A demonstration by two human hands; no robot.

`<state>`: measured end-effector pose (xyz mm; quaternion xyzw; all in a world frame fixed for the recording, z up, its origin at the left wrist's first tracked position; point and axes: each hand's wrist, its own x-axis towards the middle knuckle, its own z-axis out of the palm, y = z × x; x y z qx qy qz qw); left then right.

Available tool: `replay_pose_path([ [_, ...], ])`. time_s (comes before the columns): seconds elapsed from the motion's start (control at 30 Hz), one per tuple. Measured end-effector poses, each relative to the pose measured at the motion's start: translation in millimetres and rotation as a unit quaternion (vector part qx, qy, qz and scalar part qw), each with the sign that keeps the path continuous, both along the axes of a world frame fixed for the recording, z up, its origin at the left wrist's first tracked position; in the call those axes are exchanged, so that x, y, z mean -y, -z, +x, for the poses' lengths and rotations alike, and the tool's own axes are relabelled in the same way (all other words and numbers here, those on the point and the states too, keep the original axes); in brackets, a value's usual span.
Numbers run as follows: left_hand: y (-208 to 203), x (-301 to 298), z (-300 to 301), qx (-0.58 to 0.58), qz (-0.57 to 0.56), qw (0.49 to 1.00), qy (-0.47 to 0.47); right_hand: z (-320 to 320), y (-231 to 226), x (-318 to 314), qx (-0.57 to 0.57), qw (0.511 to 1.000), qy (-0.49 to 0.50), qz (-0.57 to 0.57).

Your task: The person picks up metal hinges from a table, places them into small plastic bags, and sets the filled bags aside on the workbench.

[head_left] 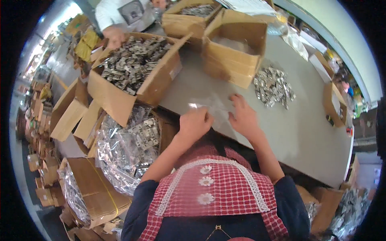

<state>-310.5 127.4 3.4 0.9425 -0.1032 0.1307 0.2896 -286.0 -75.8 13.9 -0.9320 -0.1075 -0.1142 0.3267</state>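
My left hand (196,123) is closed at the near edge of the table, its fingers curled on a clear plastic bag (218,107). The thin bag is hard to make out against the grey surface. Just right of it, my right hand (244,117) has its thumb and fingers apart over the table, with nothing visible in its grasp. Beyond that hand lies a loose pile of shiny metal hinge-like parts (274,87).
An open carton (159,82) heaped with metal parts stands at left, a person's hand (116,38) at its far side. Another open carton (233,66) stands ahead. Bagged metal pieces (146,134) sit low at left. The grey table (309,136) extends right.
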Motion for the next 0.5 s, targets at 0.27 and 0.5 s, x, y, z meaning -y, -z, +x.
replay_pose_path([
  [0.27,21.5,35.8,2.5,-0.107,0.104,0.988,0.043,17.2,47.7,5.2,-0.068,0.987,-0.072,0.123],
  [0.5,66.7,10.1,22.0,-0.099,0.194,0.975,-0.038,33.7,78.1,93.2,-0.192,0.951,0.12,0.209],
])
